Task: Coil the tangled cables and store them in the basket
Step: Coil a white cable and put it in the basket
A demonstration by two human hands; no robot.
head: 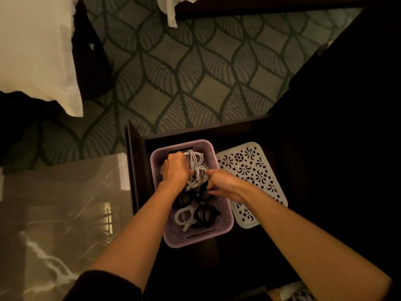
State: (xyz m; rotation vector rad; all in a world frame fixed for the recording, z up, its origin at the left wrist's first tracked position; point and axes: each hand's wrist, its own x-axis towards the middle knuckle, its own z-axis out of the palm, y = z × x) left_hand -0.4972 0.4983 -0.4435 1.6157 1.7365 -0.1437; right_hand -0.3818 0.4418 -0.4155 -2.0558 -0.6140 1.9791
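Note:
A lilac plastic basket (pixel 225 224) stands inside an open dark drawer (pixel 138 170). Several coiled cables lie in it: white coils (pixel 196 161) toward the far end, black coils (pixel 205 215) and another white coil (pixel 184 216) toward the near end. My left hand (pixel 174 168) reaches into the far left of the basket, fingers curled down on the white cables. My right hand (pixel 223 185) rests over the basket's right side, fingertips pinching at the white coil in the middle (pixel 198 177).
A white patterned lid (pixel 253 170) lies in the drawer right of the basket. A grey marble tabletop (pixel 60 213) sits to the left. Patterned carpet (pixel 184 72) lies beyond, with white bedding (pixel 36 51) at the upper left and dark furniture (pixel 347 94) at the right.

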